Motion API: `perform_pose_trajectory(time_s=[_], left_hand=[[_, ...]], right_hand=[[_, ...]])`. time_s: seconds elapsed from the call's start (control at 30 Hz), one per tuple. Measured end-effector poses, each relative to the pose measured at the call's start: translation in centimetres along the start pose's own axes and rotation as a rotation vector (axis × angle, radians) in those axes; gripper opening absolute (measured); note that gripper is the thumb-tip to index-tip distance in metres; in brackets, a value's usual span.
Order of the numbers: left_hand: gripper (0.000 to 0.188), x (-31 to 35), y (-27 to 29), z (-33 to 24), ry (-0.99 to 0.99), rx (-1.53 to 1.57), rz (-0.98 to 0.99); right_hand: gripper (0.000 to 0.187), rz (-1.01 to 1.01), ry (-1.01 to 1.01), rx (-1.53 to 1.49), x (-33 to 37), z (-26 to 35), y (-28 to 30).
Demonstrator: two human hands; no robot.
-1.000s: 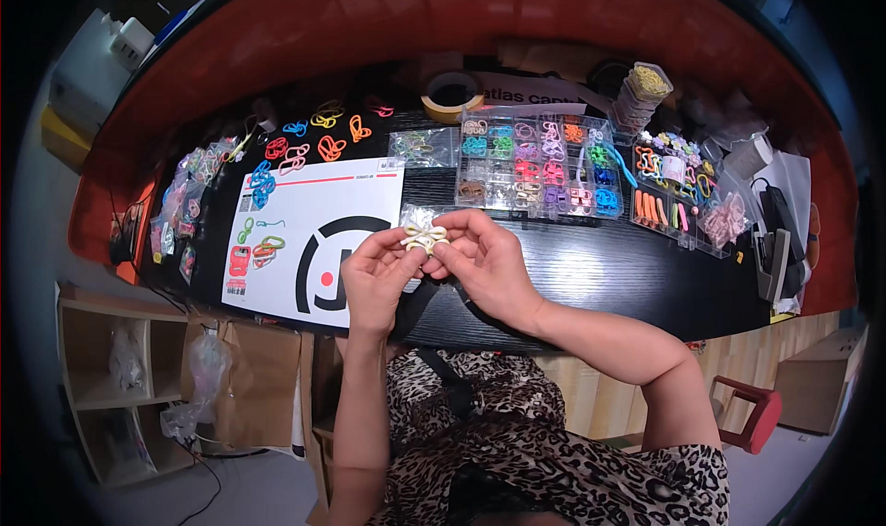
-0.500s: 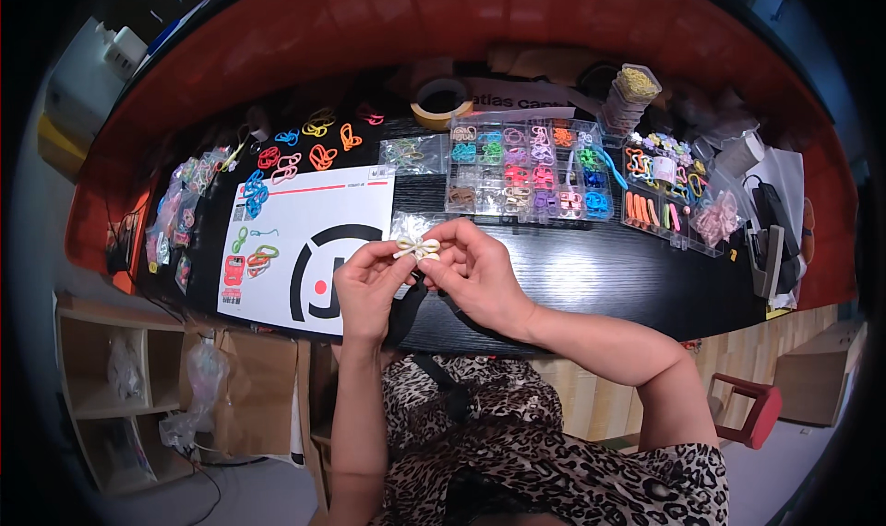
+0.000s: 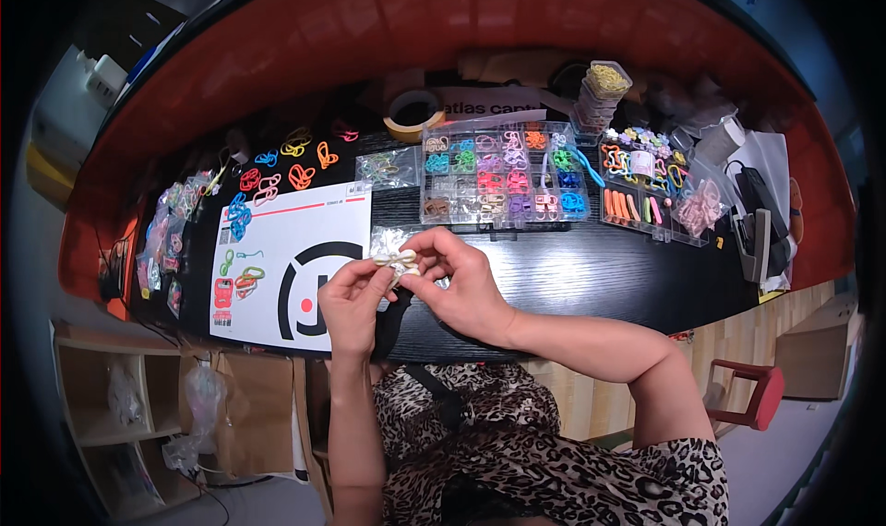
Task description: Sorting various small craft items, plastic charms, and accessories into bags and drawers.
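Because the left hand (image 3: 349, 304) and right hand (image 3: 466, 291) were both pinching a small white looped piece (image 3: 397, 260) left of frame centre in the head view, neither was free to catch it. Piece was held up off the worktop (image 3: 591, 272); the grip hid part of it, so couldn't tell if the loops were fastened. Main risk, my read: one pinch easing early could let the loops spring out of shape; uneven pull could skew them. If dropped, it could land on the clear bag (image 3: 391, 240) just above the hands, or the white sheet (image 3: 254, 291) at centre left, pale on pale, easy to lose. Reaching up-frame carelessly could nudge the compartment box (image 3: 466, 210) near upper centre and mix its contents.
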State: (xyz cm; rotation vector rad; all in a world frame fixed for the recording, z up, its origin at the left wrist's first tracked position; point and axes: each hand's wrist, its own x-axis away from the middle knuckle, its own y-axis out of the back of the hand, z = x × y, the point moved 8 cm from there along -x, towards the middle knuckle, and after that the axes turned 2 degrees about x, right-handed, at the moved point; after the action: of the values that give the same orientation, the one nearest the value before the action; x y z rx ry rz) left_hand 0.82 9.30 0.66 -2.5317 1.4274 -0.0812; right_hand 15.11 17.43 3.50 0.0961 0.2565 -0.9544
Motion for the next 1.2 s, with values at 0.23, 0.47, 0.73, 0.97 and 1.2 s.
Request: perform_pose_trajectory(time_s=[0.23, 0.47, 0.73, 0.97, 1.2], left_hand=[[0.015, 0.0, 0.4, 0.2, 0.005, 0.004, -0.009], [0.015, 0.2, 0.0, -0.1, -0.017, -0.01, 0.01], [0.016, 0.4, 0.7, -0.2, -0.041, 0.059, -0.027], [0.017, 0.3, 0.3, 0.0, -0.018, 0.098, -0.008], [0.017, 0.1, 0.5, 0.1, -0.008, 0.114, -0.042]], right_hand=[[0.024, 0.073, -0.088, 0.077, -0.2, 0.4, -0.1], [0.018, 0.063, 0.026, 0.168, -0.3, 1.2, 0.2], [0.016, 0.124, -0.181, 0.008, -0.1, -0.4, -0.5], [0.015, 0.11, -0.228, -0.097, 0.0, -0.9, -0.8], [0.019, 0.179, -0.284, -0.143, -0.2, -1.3, -1.2]])
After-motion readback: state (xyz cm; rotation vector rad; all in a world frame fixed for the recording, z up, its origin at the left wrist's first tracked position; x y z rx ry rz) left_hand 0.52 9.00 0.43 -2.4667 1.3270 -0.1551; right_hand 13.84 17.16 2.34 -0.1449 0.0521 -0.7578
